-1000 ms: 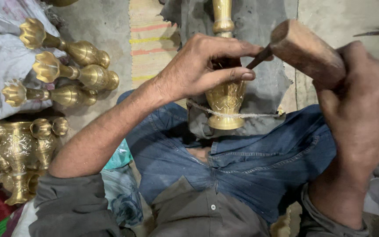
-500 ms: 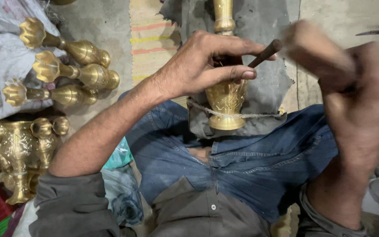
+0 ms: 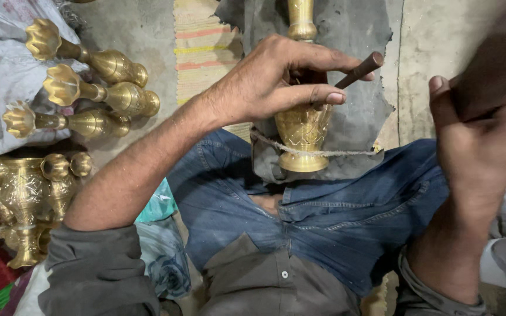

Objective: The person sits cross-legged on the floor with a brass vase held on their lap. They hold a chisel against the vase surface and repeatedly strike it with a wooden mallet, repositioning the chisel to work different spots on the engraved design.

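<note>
A brass vase (image 3: 303, 137) with an engraved body lies on a dark cloth (image 3: 361, 111) across my lap, and a thin cord (image 3: 346, 153) runs over its base. My left hand (image 3: 265, 82) rests on the vase and grips a dark metal chisel (image 3: 361, 68), whose tip is hidden under my fingers against the brass. My right hand (image 3: 475, 158) is raised at the right edge, closed around a wooden mallet (image 3: 499, 64). The mallet is motion-blurred and well clear of the chisel's end.
Three brass vases (image 3: 95, 93) lie on pale cloth at the upper left. More engraved brass pieces (image 3: 24, 193) are clustered at the lower left. A striped mat (image 3: 203, 52) and a concrete floor (image 3: 440, 47) lie beyond my knees.
The mallet head sat at the chisel's end a second ago. It has since swung up and to the right, away from the chisel. My left hand, the chisel and the vase stayed put.
</note>
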